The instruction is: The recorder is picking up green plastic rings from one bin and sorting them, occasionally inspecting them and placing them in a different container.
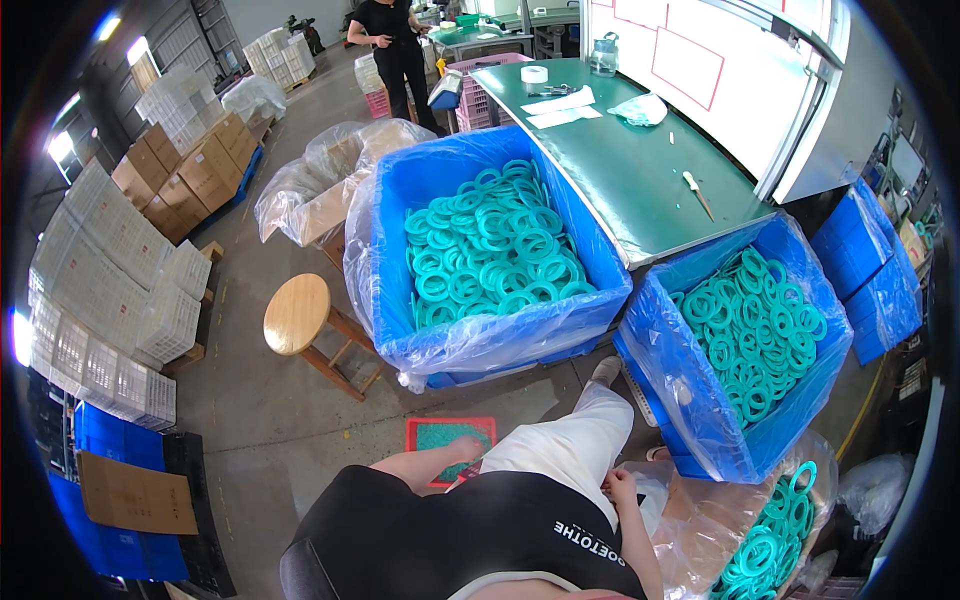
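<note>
My left hand (465, 448) reaches down over a shallow red tray (409, 436) on the floor, which holds small green bits (433, 435). Its fingers point away and do not show clearly. Close to my right thigh, my right hand (621, 486) has its fingers curled in; what they hold, if anything, is too small to make out. Beside that hand, a plastic-lined box (700, 510) stands to my right with green rings (757, 552) inside.
Ahead, a large blue bin (400, 190) and a smaller blue bin (690, 440), both plastic-lined, hold many green rings. A green table (640, 170) carries a tape roll (534, 74) and a pointed tool (698, 194). A wooden stool (297, 314) stands left. Another person (395, 50) stands beyond.
</note>
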A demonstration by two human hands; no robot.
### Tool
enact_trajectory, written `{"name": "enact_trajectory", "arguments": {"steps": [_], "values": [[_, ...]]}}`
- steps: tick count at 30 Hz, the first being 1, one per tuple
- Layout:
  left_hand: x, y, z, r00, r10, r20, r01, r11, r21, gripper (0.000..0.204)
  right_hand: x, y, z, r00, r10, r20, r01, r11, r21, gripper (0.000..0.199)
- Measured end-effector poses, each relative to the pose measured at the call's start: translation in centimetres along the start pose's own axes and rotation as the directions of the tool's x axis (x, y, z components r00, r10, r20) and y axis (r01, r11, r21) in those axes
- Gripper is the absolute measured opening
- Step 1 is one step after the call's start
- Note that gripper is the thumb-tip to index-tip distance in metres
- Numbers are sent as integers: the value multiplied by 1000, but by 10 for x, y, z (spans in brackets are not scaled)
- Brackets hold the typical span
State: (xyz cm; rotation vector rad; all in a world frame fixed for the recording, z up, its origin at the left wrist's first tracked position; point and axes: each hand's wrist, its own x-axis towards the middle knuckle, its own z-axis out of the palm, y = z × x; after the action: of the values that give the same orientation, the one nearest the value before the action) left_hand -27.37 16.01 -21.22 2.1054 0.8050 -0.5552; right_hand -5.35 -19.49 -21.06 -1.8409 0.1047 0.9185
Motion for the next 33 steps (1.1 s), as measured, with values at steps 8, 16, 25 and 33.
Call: {"name": "enact_trajectory", "arguments": {"steps": [8,16,25,33], "values": [[-8,0,-9,996,85,35,-89,990,113,26,7,7,1,999,-42,25,43,998,-42,13],[-5,79,-41,971,167,-169,-220,898,-381,19,-19,-25,-1,970,-232,-77,216,961,-174,18],[-11,279,-78,891,451,-57,-407,735,-542,30,-106,-237,-82,785,-617,-56,610,786,-101,16],[40,425,-100,632,764,-127,-737,543,-402,11,66,-277,-214,851,-481,-211,483,875,-46,22]]}}
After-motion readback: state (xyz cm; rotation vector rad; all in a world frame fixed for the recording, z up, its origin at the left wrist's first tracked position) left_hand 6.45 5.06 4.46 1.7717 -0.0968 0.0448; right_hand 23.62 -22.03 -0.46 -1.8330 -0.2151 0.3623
